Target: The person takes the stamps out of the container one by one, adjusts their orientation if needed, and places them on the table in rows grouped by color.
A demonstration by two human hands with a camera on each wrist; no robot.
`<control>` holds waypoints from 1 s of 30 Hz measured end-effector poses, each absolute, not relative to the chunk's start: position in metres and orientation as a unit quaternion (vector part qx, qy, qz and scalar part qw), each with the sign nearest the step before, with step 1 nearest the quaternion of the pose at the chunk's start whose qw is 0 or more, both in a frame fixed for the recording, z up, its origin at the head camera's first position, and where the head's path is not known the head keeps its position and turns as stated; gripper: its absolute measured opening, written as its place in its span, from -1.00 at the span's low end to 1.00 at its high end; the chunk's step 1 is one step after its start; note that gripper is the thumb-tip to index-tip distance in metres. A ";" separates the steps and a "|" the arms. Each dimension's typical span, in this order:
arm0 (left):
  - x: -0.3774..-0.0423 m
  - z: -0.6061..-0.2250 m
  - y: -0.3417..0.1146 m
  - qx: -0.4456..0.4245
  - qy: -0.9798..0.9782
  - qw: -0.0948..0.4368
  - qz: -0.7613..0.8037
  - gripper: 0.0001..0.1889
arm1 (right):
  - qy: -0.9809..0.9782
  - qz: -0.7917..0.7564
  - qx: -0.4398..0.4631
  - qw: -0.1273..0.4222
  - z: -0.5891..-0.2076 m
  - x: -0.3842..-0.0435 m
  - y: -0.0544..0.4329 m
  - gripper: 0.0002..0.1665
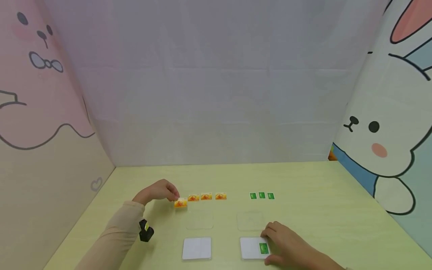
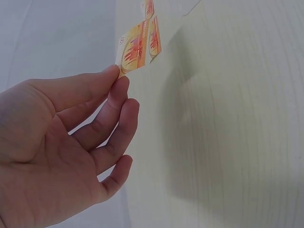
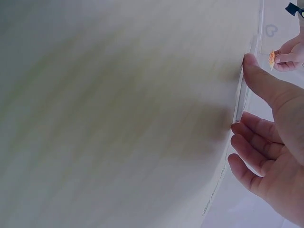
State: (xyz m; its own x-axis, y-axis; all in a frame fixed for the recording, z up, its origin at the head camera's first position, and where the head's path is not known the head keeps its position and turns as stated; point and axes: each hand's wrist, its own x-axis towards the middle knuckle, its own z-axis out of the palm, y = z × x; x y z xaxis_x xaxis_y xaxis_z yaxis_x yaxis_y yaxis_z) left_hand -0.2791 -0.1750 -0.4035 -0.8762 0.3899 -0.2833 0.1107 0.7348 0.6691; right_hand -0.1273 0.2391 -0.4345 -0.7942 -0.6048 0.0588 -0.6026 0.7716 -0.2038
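Note:
A small orange-and-yellow printed card [image 1: 180, 203] is pinched between the thumb and index finger of my left hand [image 1: 161, 190]. In the left wrist view, that card [image 2: 133, 47] tilts up off the table, the other fingers loosely bent beneath. Several matching orange cards [image 1: 206, 196] lie in a row to its right. At the front, my right hand [image 1: 291, 245] holds the right side of a thin clear-edged white case [image 1: 249, 247], thumb at the near corner and fingers at the far one. On that case's right part lies a green card [image 1: 264, 248].
Left of the held case lies a second white case [image 1: 197, 248]. Behind the pair are two clear lids or trays [image 1: 200, 220], [image 1: 250, 221]. Three small green cards [image 1: 261, 195] sit farther back on the pale table [image 1: 303, 187]. Fabric walls [image 1: 216, 93] enclose the back and sides.

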 end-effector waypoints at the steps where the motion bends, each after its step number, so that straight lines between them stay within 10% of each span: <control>1: -0.280 -0.403 -0.175 0.137 0.908 0.207 0.337 -0.87 | 0.943 -0.106 -0.316 0.011 -0.434 -0.127 0.238 -0.31; 30: -0.287 -0.407 -0.179 0.131 0.910 0.198 0.339 -0.87 | 0.946 -0.107 -0.307 0.017 -0.432 -0.127 0.237 -0.33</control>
State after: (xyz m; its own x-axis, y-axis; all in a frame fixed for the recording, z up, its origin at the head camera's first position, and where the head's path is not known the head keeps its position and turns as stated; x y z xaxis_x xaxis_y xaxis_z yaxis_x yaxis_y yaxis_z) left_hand -0.2873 -0.1789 -0.4066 -0.8870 0.3734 -0.2716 0.1048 0.7356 0.6693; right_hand -0.1268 0.2374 -0.4325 -0.8109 -0.5842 0.0332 -0.5769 0.7888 -0.2121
